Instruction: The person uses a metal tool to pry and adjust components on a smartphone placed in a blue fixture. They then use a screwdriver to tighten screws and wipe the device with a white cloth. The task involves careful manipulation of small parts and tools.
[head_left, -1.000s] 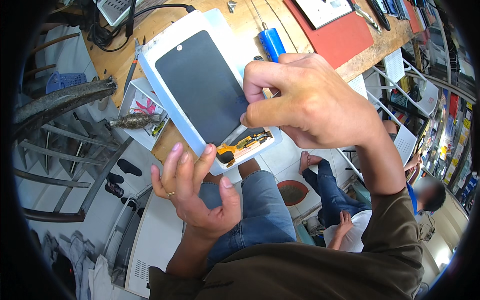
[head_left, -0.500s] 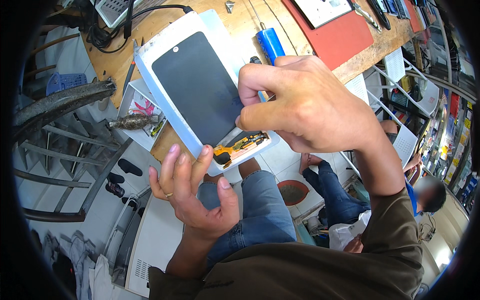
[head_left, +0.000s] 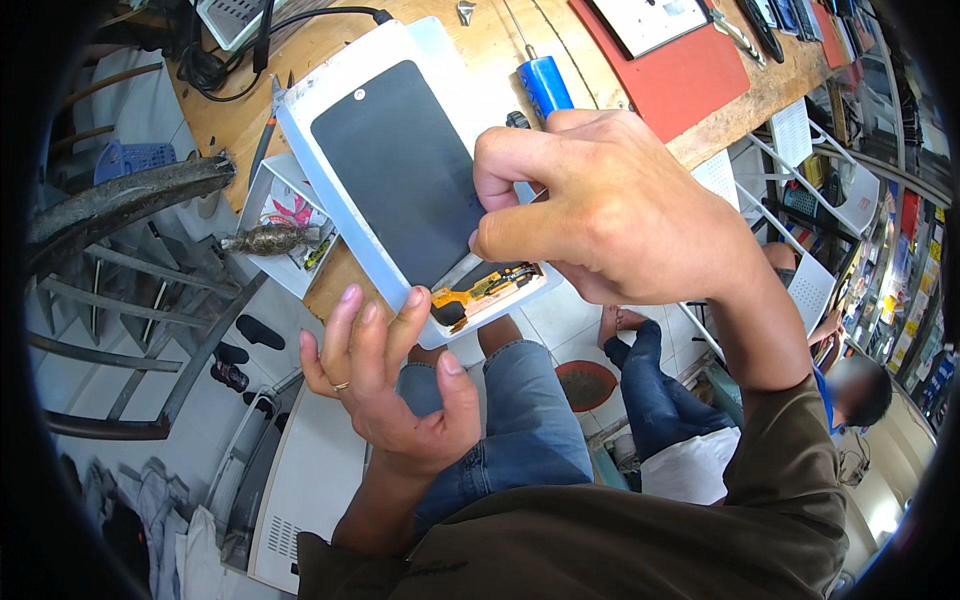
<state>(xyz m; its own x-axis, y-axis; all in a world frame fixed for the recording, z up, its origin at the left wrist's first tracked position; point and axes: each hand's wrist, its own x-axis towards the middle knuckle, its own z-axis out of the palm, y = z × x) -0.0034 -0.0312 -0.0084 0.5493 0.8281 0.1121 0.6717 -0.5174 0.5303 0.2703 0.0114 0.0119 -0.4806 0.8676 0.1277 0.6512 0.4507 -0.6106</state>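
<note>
A dark phone screen panel (head_left: 395,170) lies on a white plate with a pale blue rim (head_left: 300,165). At the panel's near end sits an orange flex cable (head_left: 480,292) with black parts. My right hand (head_left: 610,205) is closed in a pinch over the panel's right side. From under its fingertips a thin flat silvery strip (head_left: 458,272), perhaps a blade, runs to the panel's near edge beside the flex cable. My left hand (head_left: 395,380) is palm up with fingers spread, holding nothing; its index fingertip is at the plate's near left corner.
Beyond the plate, a blue-handled screwdriver (head_left: 545,88) lies on the wooden bench (head_left: 590,60), left of a red mat (head_left: 680,100). Pliers (head_left: 268,125) and an open white drawer (head_left: 285,255) are at the left. Another person's legs (head_left: 660,385) show on the right.
The plate and bench have shifted slightly right in view, while both my hands keep their poses. At the right, the other person's hand has gone out of sight beside the white cloth.
</note>
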